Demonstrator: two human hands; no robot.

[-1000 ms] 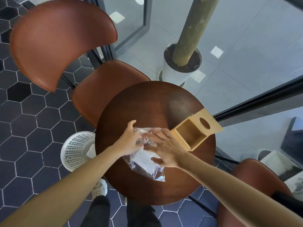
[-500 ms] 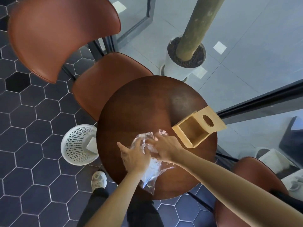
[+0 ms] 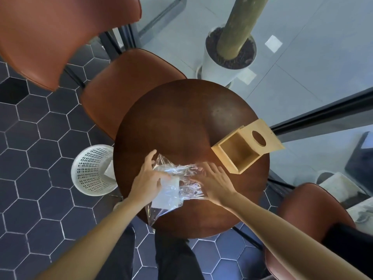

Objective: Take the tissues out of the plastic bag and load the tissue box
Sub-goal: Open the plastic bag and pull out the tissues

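Note:
A clear crinkled plastic bag [image 3: 182,179] lies on the near part of the round brown table [image 3: 181,118]. A white stack of tissues [image 3: 167,194] shows inside the bag at its near left. My left hand [image 3: 148,177] grips the bag's left side over the tissues. My right hand [image 3: 215,181] holds the bag's right side with fingers spread on the plastic. A light wooden tissue box [image 3: 237,151] stands open to the right of the bag, its lid [image 3: 262,138] with a round hole slid off toward the table's right edge.
A white perforated waste basket [image 3: 92,170] stands on the hexagon-tiled floor left of the table. Brown chairs sit behind [image 3: 125,87] and at the near right [image 3: 314,215]. A white planter with a trunk [image 3: 228,51] stands beyond the table by a glass wall.
The bag has been spread wider across the table. My hands have moved apart along it, and the white tissue stack now shows more clearly under my left hand.

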